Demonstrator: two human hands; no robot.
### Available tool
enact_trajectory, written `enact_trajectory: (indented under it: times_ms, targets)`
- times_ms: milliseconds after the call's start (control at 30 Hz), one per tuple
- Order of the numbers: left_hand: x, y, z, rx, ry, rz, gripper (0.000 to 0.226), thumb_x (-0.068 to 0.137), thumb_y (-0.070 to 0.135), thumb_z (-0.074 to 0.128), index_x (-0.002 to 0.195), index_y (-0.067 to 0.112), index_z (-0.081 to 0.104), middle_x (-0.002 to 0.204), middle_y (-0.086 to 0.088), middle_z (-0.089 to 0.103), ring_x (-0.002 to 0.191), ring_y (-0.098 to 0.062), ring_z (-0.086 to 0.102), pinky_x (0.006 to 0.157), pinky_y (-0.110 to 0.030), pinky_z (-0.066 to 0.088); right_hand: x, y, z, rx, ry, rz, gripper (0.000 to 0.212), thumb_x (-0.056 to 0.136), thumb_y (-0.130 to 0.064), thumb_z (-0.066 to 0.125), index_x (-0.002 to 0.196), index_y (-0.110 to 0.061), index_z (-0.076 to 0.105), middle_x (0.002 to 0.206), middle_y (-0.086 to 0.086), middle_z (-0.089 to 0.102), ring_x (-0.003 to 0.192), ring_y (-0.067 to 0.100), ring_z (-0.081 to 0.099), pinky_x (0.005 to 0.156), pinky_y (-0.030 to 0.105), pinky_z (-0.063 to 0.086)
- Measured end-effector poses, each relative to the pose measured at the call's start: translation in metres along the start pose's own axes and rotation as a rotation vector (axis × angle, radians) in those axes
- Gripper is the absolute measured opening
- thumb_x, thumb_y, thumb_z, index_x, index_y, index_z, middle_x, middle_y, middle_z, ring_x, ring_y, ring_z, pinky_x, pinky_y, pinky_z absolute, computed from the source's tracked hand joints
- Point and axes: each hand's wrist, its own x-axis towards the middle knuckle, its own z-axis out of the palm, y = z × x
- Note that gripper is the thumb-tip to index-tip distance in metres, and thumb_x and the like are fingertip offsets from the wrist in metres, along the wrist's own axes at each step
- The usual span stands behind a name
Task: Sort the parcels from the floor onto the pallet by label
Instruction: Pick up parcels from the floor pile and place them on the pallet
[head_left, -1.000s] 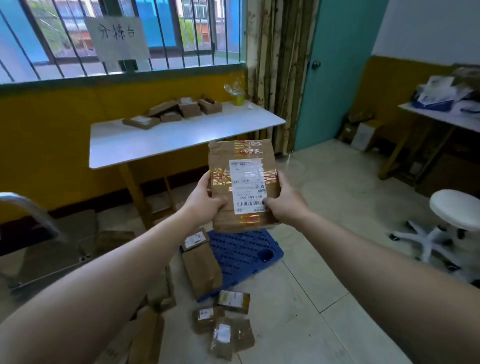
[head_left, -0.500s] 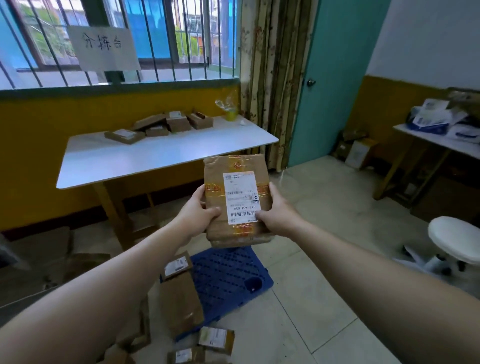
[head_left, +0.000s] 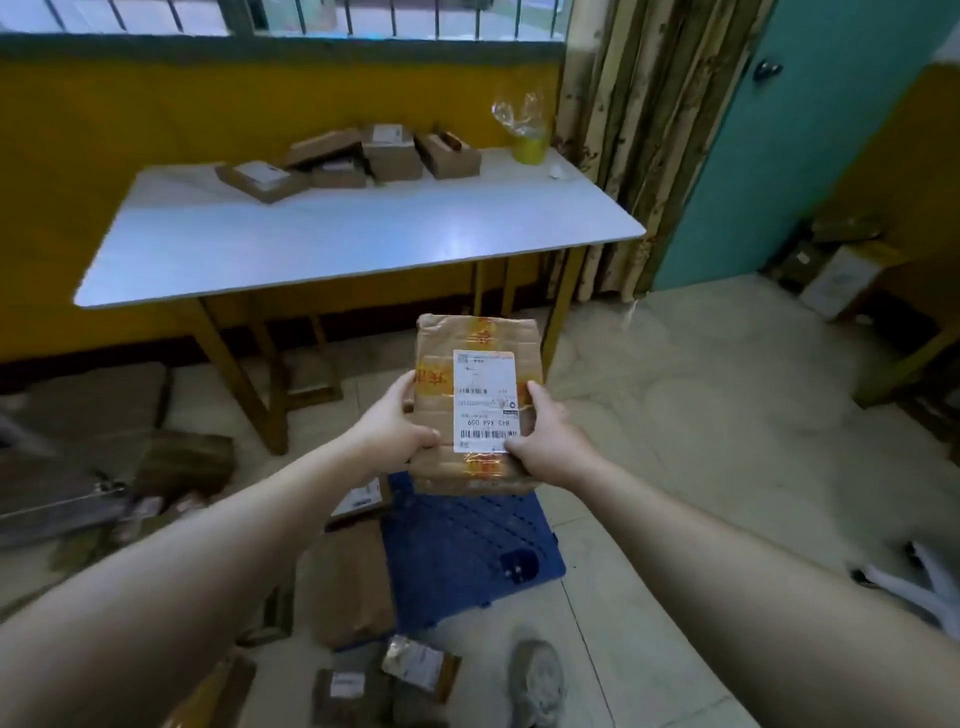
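Note:
I hold a brown cardboard parcel (head_left: 478, 343) with orange tape and a white shipping label in front of me, above the blue plastic pallet (head_left: 467, 551) on the floor. My left hand (head_left: 395, 431) grips its left edge and my right hand (head_left: 545, 436) grips its right edge, thumbs on the labelled face. A long brown parcel (head_left: 353, 582) lies along the pallet's left edge with a labelled one (head_left: 361, 496) behind it. Several small parcels (head_left: 415, 670) lie on the floor near my shoe.
A white table (head_left: 337, 239) stands by the yellow wall with several small boxes (head_left: 363, 156) and a yellow cup (head_left: 527, 145) at its back. Flattened cardboard (head_left: 182, 457) lies at the left. A teal door (head_left: 779, 156) and more boxes (head_left: 841, 275) are at the right. My shoe (head_left: 535, 680) is near the small parcels.
My view has tilted down and moved nearer the table. The parcel, still held in both hands, has come lower in view, over the pallet's far end.

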Motion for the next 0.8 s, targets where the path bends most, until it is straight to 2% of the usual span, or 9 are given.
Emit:
enact_trajectory:
  times_ms: [67, 133, 233, 367, 433, 533, 600, 700, 800]
  targets:
    - [0.034, -0.016, 0.007, 0.005, 0.059, -0.048, 0.089, 0.079, 0.007, 0.071, 0.143, 0.042, 0.021, 0.096, 0.019, 0.047, 0.086, -0.007, 0.059, 0.063, -0.026, 0.057, 0.050, 0.014, 0.016, -0.001, -0.072, -0.018, 0.086, 0.086, -0.023, 0.066, 0.151, -0.033, 0.011, 0.139, 0.003, 0.038, 0.105, 0.014, 0.047, 0.076, 0.030, 0.048]
    - [0.068, -0.036, 0.015, -0.014, 0.115, -0.098, 0.088, 0.079, 0.005, 0.070, 0.143, 0.040, 0.022, 0.102, 0.015, 0.051, 0.084, -0.005, 0.058, 0.064, -0.026, 0.057, 0.093, 0.030, 0.037, -0.004, -0.137, -0.031, 0.086, 0.086, -0.025, 0.067, 0.151, -0.033, 0.011, 0.140, 0.002, 0.038, 0.101, 0.011, 0.044, 0.069, 0.024, 0.044]
    - [0.120, -0.077, 0.029, -0.002, 0.183, -0.182, 0.082, 0.081, 0.009, 0.070, 0.142, 0.037, 0.023, 0.115, 0.008, 0.050, 0.096, -0.011, 0.056, 0.078, -0.035, 0.057, 0.148, 0.060, 0.076, -0.025, -0.211, -0.034, 0.086, 0.085, -0.028, 0.067, 0.150, -0.035, 0.011, 0.139, 0.001, 0.039, 0.095, 0.008, 0.042, 0.062, 0.019, 0.038]
    - [0.178, -0.156, 0.060, 0.005, 0.161, -0.269, 0.083, 0.082, 0.007, 0.068, 0.145, 0.033, 0.022, 0.133, 0.000, 0.050, 0.112, -0.014, 0.053, 0.077, -0.025, 0.052, 0.205, 0.112, 0.138, -0.070, -0.286, -0.003, 0.080, 0.087, -0.027, 0.063, 0.148, -0.038, 0.011, 0.130, -0.002, 0.040, 0.087, 0.008, 0.046, 0.062, 0.023, 0.040]
    - [0.205, -0.198, 0.077, 0.032, 0.168, -0.299, 0.088, 0.079, 0.005, 0.070, 0.147, 0.031, 0.021, 0.135, -0.001, 0.049, 0.119, -0.018, 0.051, 0.084, -0.028, 0.049, 0.231, 0.138, 0.175, -0.102, -0.322, 0.017, 0.075, 0.087, -0.024, 0.062, 0.146, -0.037, 0.017, 0.128, -0.001, 0.042, 0.088, 0.012, 0.049, 0.066, 0.026, 0.042]
    - [0.240, -0.264, 0.098, 0.057, 0.175, -0.328, 0.087, 0.077, 0.008, 0.072, 0.146, 0.032, 0.023, 0.127, 0.007, 0.049, 0.119, -0.019, 0.051, 0.096, -0.037, 0.047, 0.264, 0.178, 0.233, -0.120, -0.379, 0.036, 0.060, 0.087, -0.021, 0.061, 0.138, -0.033, 0.032, 0.130, 0.004, 0.046, 0.102, 0.021, 0.056, 0.080, 0.035, 0.049]
    - [0.260, -0.307, 0.110, 0.025, 0.130, -0.332, 0.085, 0.078, 0.012, 0.072, 0.145, 0.032, 0.023, 0.123, 0.011, 0.049, 0.117, -0.012, 0.048, 0.096, -0.030, 0.045, 0.284, 0.204, 0.272, -0.145, -0.437, 0.008, 0.058, 0.089, -0.023, 0.057, 0.140, -0.031, 0.031, 0.134, 0.008, 0.046, 0.109, 0.026, 0.056, 0.090, 0.042, 0.050]
    - [0.288, -0.364, 0.124, -0.015, 0.094, -0.296, 0.084, 0.078, 0.014, 0.074, 0.142, 0.033, 0.023, 0.105, 0.025, 0.042, 0.105, -0.001, 0.042, 0.080, -0.008, 0.039, 0.311, 0.240, 0.326, -0.157, -0.486, -0.050, 0.069, 0.091, -0.019, 0.055, 0.148, -0.030, 0.017, 0.141, 0.011, 0.041, 0.115, 0.030, 0.053, 0.092, 0.040, 0.048]
    - [0.313, -0.411, 0.137, -0.059, 0.085, -0.275, 0.088, 0.078, 0.011, 0.074, 0.143, 0.031, 0.019, 0.110, 0.025, 0.040, 0.107, 0.002, 0.040, 0.078, -0.002, 0.037, 0.334, 0.269, 0.367, -0.163, -0.477, -0.111, 0.071, 0.089, -0.016, 0.057, 0.148, -0.028, 0.019, 0.139, 0.012, 0.042, 0.125, 0.030, 0.043, 0.094, 0.037, 0.043]
